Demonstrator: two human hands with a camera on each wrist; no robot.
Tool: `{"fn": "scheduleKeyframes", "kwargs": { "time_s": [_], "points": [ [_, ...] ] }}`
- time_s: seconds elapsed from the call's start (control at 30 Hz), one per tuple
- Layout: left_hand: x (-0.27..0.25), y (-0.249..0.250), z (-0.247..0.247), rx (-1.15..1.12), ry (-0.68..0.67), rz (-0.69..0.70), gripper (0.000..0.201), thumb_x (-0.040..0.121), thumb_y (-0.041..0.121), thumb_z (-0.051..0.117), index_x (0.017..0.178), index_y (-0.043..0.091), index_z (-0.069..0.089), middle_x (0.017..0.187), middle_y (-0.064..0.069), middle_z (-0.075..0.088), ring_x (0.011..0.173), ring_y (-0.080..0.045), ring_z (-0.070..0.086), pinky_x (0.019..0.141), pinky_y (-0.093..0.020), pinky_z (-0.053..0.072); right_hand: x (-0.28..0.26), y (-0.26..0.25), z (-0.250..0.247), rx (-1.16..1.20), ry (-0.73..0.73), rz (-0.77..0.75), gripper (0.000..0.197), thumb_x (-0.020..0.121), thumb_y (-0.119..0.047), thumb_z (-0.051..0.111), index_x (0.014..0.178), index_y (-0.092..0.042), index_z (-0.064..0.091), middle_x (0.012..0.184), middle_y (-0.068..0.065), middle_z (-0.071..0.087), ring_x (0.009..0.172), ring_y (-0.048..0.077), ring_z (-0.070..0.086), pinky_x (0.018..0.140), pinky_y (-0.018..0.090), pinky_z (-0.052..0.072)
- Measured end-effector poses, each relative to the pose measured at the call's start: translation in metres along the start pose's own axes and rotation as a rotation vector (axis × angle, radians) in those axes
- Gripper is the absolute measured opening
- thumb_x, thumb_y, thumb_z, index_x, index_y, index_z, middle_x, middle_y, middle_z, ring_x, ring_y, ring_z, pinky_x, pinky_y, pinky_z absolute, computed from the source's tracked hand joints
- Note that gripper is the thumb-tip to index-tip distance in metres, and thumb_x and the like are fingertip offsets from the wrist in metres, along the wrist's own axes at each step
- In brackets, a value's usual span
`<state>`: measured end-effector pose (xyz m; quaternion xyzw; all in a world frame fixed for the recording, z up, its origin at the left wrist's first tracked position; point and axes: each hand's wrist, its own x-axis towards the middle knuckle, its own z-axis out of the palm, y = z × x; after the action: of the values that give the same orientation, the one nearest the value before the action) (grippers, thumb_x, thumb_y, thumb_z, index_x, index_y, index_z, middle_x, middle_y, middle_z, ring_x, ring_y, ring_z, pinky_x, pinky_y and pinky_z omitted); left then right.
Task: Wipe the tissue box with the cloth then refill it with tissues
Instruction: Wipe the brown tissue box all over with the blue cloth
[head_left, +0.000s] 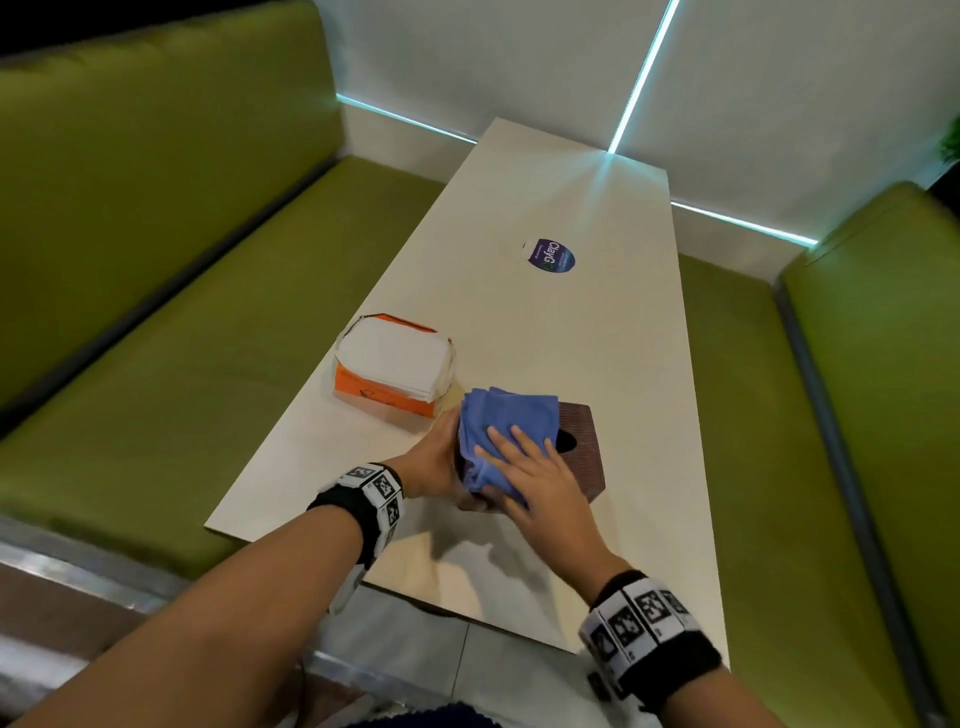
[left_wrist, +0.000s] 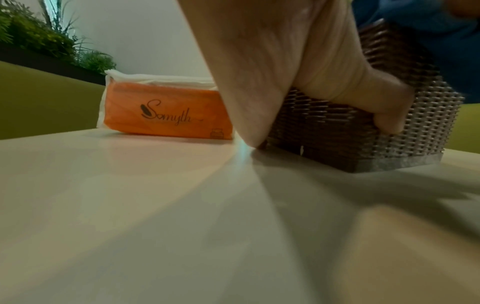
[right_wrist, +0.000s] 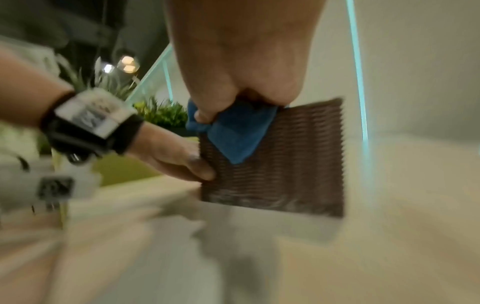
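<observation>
A brown woven tissue box (head_left: 584, 460) stands on the white table (head_left: 571, 332) near its front edge. A folded blue cloth (head_left: 498, 415) lies over the box's top and left part. My right hand (head_left: 535, 478) presses down on the cloth with straight, spread fingers; in the right wrist view its thumb (right_wrist: 205, 117) sits against a fold of the cloth (right_wrist: 239, 133). My left hand (head_left: 431, 462) grips the box's left side, thumb (left_wrist: 384, 115) curled on the weave (left_wrist: 420, 127). To the box's left lies an orange tissue pack (head_left: 389, 364), opened, with white tissues showing.
Green padded benches (head_left: 182, 322) run along both long sides of the table. A round blue sticker (head_left: 550, 255) is on the table's far half. White walls with light strips close the far end. Plants (left_wrist: 39, 37) stand behind the left bench.
</observation>
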<state>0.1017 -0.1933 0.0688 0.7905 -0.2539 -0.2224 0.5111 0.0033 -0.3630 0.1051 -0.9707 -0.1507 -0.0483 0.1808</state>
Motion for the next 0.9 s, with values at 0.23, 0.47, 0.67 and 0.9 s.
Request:
{"fn": "scheduleKeyframes", "kwargs": {
  "time_s": [0.23,0.47,0.67,0.9],
  "points": [
    [0.001,0.0,0.002,-0.015,0.012,-0.05,0.132,0.042,0.038,0.089,0.148,0.013,0.013,0.15,-0.009,0.029,0.139,-0.024,0.034,0.115,-0.032,0.03,0.009,-0.014,0.003,0.081,0.047,0.191,0.05,0.092,-0.045,0.044,0.141,-0.033,0.045,0.152,-0.009,0.038,0.146,0.016,0.021,0.117,0.033,0.001],
    [0.005,-0.004,0.006,-0.034,0.057,-0.038,0.131,0.035,0.039,0.089,0.142,0.029,0.015,0.143,-0.003,0.034,0.133,-0.015,0.04,0.109,-0.027,0.038,0.022,-0.007,-0.012,0.376,0.224,0.329,0.04,0.095,-0.02,0.059,0.135,-0.02,0.054,0.146,-0.001,0.047,0.143,0.013,0.028,0.122,0.036,0.015],
    [0.009,-0.005,0.007,-0.024,0.055,-0.012,0.128,0.034,0.039,0.088,0.141,0.02,0.021,0.142,-0.005,0.035,0.13,-0.015,0.041,0.108,-0.029,0.04,0.018,-0.013,-0.006,0.261,0.063,0.198,0.042,0.093,-0.017,0.06,0.134,-0.028,0.055,0.149,-0.004,0.044,0.145,0.016,0.026,0.122,0.037,0.012],
    [0.005,0.004,0.004,0.025,0.017,-0.086,0.14,0.035,0.045,0.082,0.15,0.008,0.012,0.15,-0.011,0.027,0.136,-0.02,0.033,0.111,-0.023,0.027,0.023,-0.015,-0.004,0.281,0.116,0.254,0.047,0.09,-0.008,0.06,0.133,-0.026,0.056,0.147,-0.004,0.046,0.145,0.016,0.026,0.121,0.032,0.008]
  ]
}}
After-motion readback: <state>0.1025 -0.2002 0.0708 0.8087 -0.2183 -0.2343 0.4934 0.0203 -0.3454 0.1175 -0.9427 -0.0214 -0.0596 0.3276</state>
